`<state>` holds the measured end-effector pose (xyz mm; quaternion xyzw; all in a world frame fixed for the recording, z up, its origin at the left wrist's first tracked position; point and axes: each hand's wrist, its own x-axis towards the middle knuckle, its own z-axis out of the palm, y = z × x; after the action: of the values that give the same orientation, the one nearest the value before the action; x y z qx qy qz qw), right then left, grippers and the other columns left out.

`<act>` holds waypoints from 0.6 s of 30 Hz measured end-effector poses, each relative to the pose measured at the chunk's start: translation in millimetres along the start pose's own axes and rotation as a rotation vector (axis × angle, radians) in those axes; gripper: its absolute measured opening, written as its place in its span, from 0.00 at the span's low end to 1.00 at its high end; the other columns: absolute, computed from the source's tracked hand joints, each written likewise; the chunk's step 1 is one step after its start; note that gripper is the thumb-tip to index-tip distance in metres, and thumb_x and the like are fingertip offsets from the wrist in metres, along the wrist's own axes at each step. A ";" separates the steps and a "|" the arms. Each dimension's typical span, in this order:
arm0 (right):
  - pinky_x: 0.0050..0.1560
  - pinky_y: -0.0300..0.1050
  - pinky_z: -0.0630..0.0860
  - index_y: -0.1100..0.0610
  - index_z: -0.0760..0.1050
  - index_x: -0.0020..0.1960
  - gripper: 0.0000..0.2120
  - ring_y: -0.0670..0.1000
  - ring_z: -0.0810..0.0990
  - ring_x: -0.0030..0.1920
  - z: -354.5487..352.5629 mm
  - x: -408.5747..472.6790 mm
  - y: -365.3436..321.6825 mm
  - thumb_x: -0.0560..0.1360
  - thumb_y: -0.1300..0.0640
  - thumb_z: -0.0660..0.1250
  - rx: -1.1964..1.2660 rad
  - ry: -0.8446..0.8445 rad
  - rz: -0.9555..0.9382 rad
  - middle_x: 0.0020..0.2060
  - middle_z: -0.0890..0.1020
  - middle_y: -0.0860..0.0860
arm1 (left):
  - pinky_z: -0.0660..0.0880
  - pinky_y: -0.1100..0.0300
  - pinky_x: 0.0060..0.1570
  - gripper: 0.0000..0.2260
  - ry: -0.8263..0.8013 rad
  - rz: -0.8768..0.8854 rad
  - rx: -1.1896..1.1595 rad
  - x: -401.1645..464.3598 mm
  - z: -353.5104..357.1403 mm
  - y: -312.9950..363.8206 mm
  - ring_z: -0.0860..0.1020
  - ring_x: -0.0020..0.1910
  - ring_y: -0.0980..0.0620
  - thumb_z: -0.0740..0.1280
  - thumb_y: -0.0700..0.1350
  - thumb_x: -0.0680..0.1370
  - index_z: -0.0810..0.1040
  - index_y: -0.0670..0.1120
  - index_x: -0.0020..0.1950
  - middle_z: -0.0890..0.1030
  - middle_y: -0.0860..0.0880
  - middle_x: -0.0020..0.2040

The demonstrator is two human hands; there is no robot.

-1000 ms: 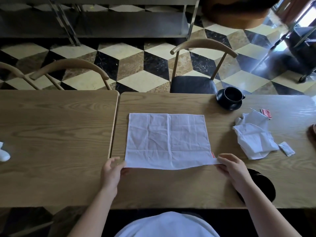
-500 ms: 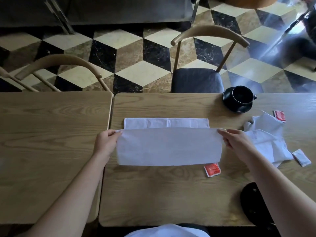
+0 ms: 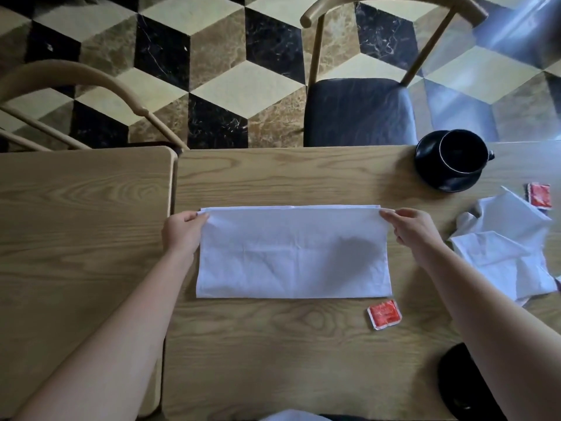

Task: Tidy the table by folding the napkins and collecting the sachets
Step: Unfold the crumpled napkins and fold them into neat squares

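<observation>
**Napkin folded in half, corners pinched**

The napkin [image 3: 293, 253] lies doubled in the middle of the table [image 3: 273, 354]. The left hand [image 3: 182, 232] and right hand [image 3: 409, 226] each pinch a far corner of it. If either lets go unevenly, the top layer could slip off square. A red sachet [image 3: 384, 313] sits just off the near right corner; a careless sweep might knock it away. Toward the far right edge, a black cup [image 3: 460, 153] stands on its saucer; I cannot tell what it holds.
</observation>
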<state>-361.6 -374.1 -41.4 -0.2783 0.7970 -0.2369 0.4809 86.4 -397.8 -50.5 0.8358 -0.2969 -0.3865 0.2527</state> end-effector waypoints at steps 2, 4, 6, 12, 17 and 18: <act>0.30 0.43 0.60 0.53 0.76 0.28 0.17 0.48 0.61 0.24 2.8 6.2 -0.6 0.72 0.49 0.75 -0.011 0.001 0.017 0.21 0.65 0.43 | 0.67 0.57 0.38 0.08 -0.008 0.003 0.015 5.4 4.5 -0.3 0.70 0.36 0.50 0.74 0.48 0.71 0.80 0.46 0.35 0.75 0.50 0.35; 0.29 0.42 0.61 0.53 0.75 0.30 0.16 0.46 0.61 0.22 5.9 10.3 -1.5 0.72 0.49 0.74 -0.023 0.006 0.026 0.20 0.65 0.42 | 0.67 0.57 0.38 0.08 -0.003 -0.002 0.031 10.5 7.2 -0.5 0.69 0.36 0.50 0.74 0.47 0.71 0.81 0.44 0.39 0.74 0.49 0.36; 0.29 0.41 0.63 0.55 0.76 0.33 0.14 0.45 0.63 0.22 8.2 15.1 -2.8 0.72 0.49 0.74 -0.040 0.013 0.025 0.19 0.67 0.41 | 0.67 0.58 0.37 0.08 0.010 -0.002 0.048 15.8 10.0 0.1 0.70 0.37 0.50 0.75 0.47 0.70 0.81 0.43 0.38 0.75 0.49 0.36; 0.35 0.46 0.69 0.58 0.81 0.38 0.12 0.51 0.69 0.29 13.9 28.6 -3.6 0.72 0.49 0.74 -0.097 0.026 0.046 0.29 0.74 0.50 | 0.69 0.59 0.37 0.09 0.007 -0.018 0.049 24.9 16.7 -0.9 0.72 0.38 0.50 0.75 0.47 0.72 0.76 0.48 0.36 0.75 0.51 0.35; 0.35 0.43 0.65 0.54 0.74 0.43 0.10 0.51 0.71 0.35 19.2 11.7 -10.4 0.73 0.48 0.70 -0.307 0.179 -0.056 0.33 0.75 0.49 | 0.74 0.51 0.49 0.07 0.192 0.176 0.238 10.2 15.7 10.3 0.79 0.50 0.41 0.70 0.45 0.73 0.77 0.45 0.47 0.80 0.44 0.47; 0.37 0.44 0.67 0.55 0.74 0.47 0.09 0.52 0.73 0.39 25.2 0.0 -9.4 0.74 0.50 0.69 -0.363 0.241 -0.143 0.39 0.78 0.50 | 0.72 0.49 0.51 0.08 0.272 0.372 0.352 -0.6 16.5 8.7 0.77 0.52 0.39 0.67 0.45 0.73 0.76 0.44 0.50 0.79 0.41 0.51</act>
<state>-336.9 -383.7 -46.1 -0.3859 0.8564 -0.1547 0.3061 70.3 -406.6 -54.0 0.8422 -0.4708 -0.1603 0.2080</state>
